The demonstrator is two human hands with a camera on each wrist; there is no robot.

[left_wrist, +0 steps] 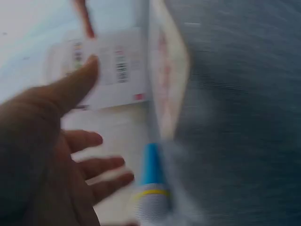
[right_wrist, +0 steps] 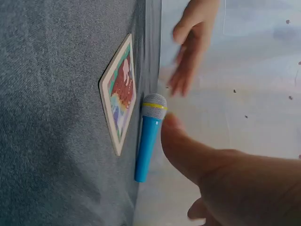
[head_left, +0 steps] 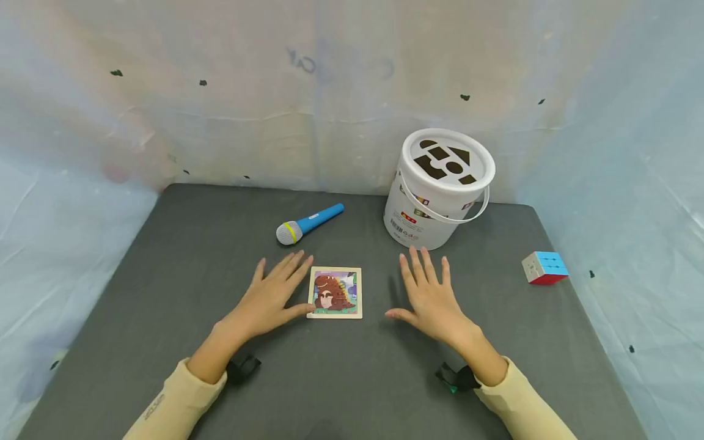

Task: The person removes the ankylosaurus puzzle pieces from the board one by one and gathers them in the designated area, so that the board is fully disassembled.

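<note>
My left hand (head_left: 269, 304) hovers palm down with spread fingers at the left side of a square picture puzzle (head_left: 335, 293), its thumb overlapping the frame edge in the head view. On the puzzle is a brown dinosaur inside a pale frame. To the right of it my right hand (head_left: 431, 305) is spread flat, holding nothing, its fingertips just in front of a white bucket (head_left: 404, 223). A blue toy microphone (head_left: 321, 217) with a grey head and yellow ring lies behind the puzzle. In the right wrist view the microphone (right_wrist: 148, 146) and puzzle (right_wrist: 120, 96) appear beyond my thumb.
The bucket's lid (head_left: 448, 157) has several shaped holes, and its handle hangs at the front. A puzzle cube (head_left: 544, 267) with blue, red and white sides sits by the right edge of the dark grey table (head_left: 341, 379). Pale sheeting (head_left: 247, 122) surrounds the table at back and sides.
</note>
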